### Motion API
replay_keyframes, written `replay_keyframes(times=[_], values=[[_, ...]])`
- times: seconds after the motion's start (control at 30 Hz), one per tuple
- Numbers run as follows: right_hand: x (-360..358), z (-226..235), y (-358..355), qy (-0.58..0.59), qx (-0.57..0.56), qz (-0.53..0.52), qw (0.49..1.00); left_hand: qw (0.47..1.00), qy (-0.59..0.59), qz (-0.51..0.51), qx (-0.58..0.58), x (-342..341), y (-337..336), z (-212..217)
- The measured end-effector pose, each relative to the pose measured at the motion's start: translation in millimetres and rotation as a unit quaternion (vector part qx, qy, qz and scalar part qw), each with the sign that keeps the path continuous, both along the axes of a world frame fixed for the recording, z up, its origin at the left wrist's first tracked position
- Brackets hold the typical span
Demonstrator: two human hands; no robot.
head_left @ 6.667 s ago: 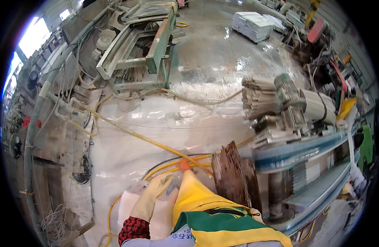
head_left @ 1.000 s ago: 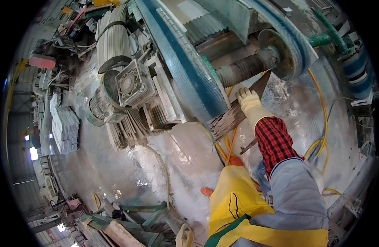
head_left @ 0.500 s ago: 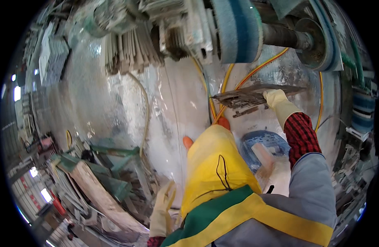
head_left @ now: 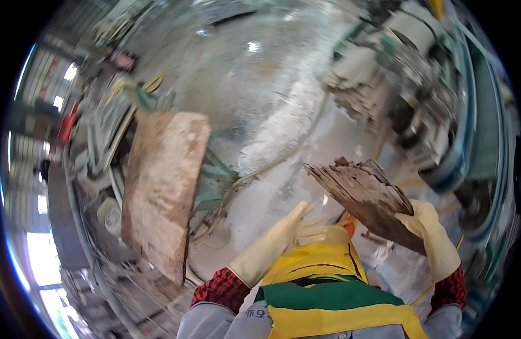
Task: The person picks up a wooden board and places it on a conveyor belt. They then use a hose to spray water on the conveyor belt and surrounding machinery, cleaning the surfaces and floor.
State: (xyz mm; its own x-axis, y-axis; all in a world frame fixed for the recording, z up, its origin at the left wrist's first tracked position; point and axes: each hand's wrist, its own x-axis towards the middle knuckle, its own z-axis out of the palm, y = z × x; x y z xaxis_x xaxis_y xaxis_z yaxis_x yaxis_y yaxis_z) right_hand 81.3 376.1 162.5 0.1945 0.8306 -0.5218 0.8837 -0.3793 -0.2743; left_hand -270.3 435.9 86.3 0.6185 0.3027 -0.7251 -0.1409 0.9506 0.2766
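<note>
A weathered brown wooden board [head_left: 369, 199] with splintered, flaking layers hangs tilted in front of me on the right. My right hand [head_left: 421, 223], in a cream rubber glove, grips it by its near right edge. My left hand [head_left: 303, 229], gloved the same way, is held over my yellow apron [head_left: 314, 252]. Its fingers are spread, and nothing is in them. A gap separates the left hand from the board. The right thumb lies on the board's upper face, and the other right fingers are partly hidden.
At left, a large pinkish-brown panel [head_left: 164, 186] leans on a green metal frame [head_left: 210, 195]. Stacked slabs [head_left: 356, 85] stand at upper right beside a machine with a blue belt [head_left: 461, 152]. A hose [head_left: 283, 160] crosses the wet floor [head_left: 254, 73].
My view has swung left toward the leaning panel. The board in my right hand is raised and turned, showing its broad face. My left hand has come up and forward across my apron.
</note>
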Motion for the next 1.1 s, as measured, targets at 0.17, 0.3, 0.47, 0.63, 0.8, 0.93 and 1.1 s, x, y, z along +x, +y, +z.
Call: replay_keyframes(times=[0.17, 0.3, 0.47, 0.63, 0.8, 0.93, 1.1], values=[[-128.6, 106.7, 66.8, 0.035, 0.266, 0.170, 0.948, 0.962, -0.142, 0.176, 0.154, -75.9, 30.6, 98.8], [-230.3, 164.1, 93.8, -0.003, 0.463, 0.395, 0.794, 0.907, -0.196, 0.333, 0.169, -154.7, 39.6, 159.3], [-308.9, 216.5, 105.2, -0.097, 0.494, 0.566, 0.653, 0.845, -0.469, 0.248, 0.069, -224.7, 54.7, 163.6], [-323.5, 234.5, 116.2, -0.094, 0.472, 0.589, 0.650, 0.859, -0.219, 0.407, 0.222, -210.0, 37.0, 186.8], [-323.2, 245.8, 113.5, -0.056, 0.441, 0.551, 0.706, 0.861, -0.231, 0.389, 0.231, -204.6, 65.2, 193.5], [-317.8, 253.5, 113.2, -0.068, 0.461, 0.557, 0.687, 0.858, -0.321, 0.345, 0.204, -192.9, 83.7, 193.2], [-312.8, 271.0, 107.4, -0.102, 0.487, 0.533, 0.684, 0.828, -0.346, 0.349, 0.268, -184.5, 93.7, 209.9]])
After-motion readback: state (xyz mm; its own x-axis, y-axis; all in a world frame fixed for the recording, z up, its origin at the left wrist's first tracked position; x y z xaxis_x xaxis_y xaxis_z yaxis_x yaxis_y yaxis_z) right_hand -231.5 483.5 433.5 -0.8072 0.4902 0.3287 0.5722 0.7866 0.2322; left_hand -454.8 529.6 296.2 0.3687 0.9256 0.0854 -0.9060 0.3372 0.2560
